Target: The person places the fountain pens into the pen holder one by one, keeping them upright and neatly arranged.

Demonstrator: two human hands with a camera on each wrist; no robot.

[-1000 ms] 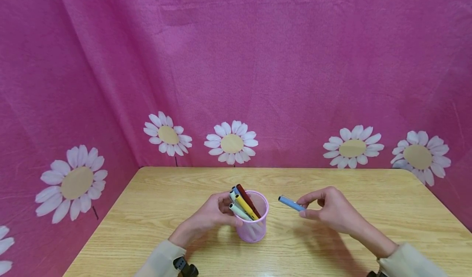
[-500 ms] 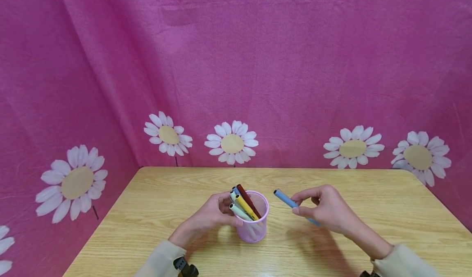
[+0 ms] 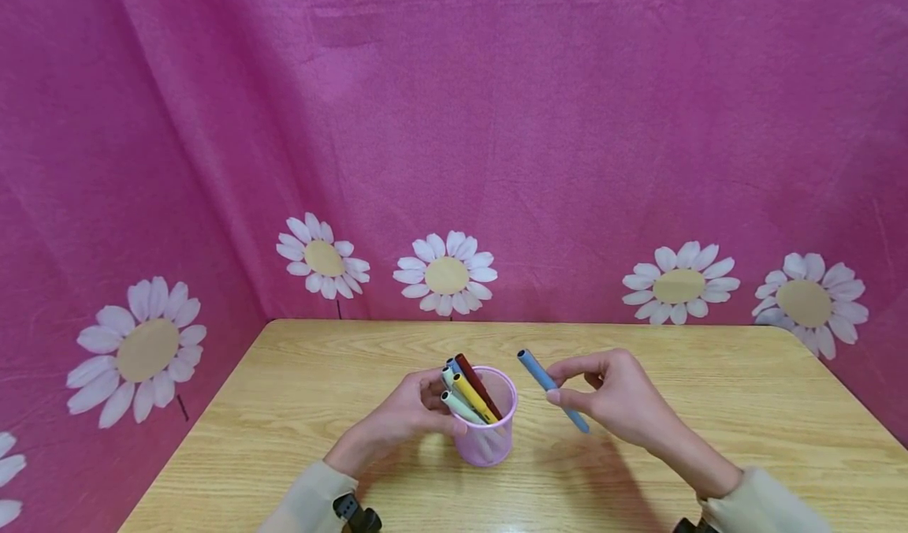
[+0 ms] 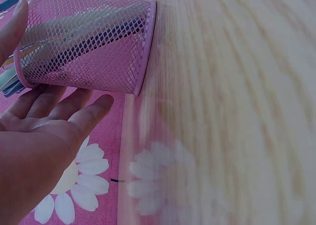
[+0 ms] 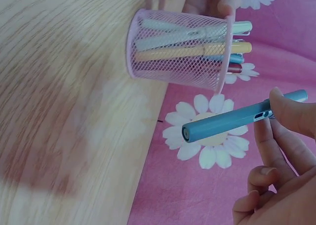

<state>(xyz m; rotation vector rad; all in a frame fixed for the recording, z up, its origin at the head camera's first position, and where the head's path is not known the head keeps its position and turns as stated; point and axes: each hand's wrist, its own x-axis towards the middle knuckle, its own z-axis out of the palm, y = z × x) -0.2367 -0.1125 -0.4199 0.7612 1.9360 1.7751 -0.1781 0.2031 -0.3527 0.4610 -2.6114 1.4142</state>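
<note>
A pink mesh pen cup [image 3: 485, 443] stands upright on the table with several pens in it: a dark red pen [image 3: 478, 385], a yellow pen [image 3: 473, 398], pale green ones and a blue one. My left hand [image 3: 411, 413] holds the cup at its left side, thumb near the rim and fingers behind; the left wrist view shows those fingers [image 4: 61, 109] against the mesh. To the right of the cup, my right hand [image 3: 615, 395] pinches a blue pen [image 3: 537, 371] between thumb and fingers. This pen is tilted in the air, apart from the cup, its clip showing in the right wrist view.
The light wooden table [image 3: 319, 375] reaches back to a magenta cloth [image 3: 553, 139] printed with white daisies. More of this cloth hangs along the left side. Dark straps [image 3: 357, 512] sit at the wrists.
My right hand has moved left toward the cup, and the blue pen has turned from nearly level to a steeper tilt. My left hand and the cup have stayed put.
</note>
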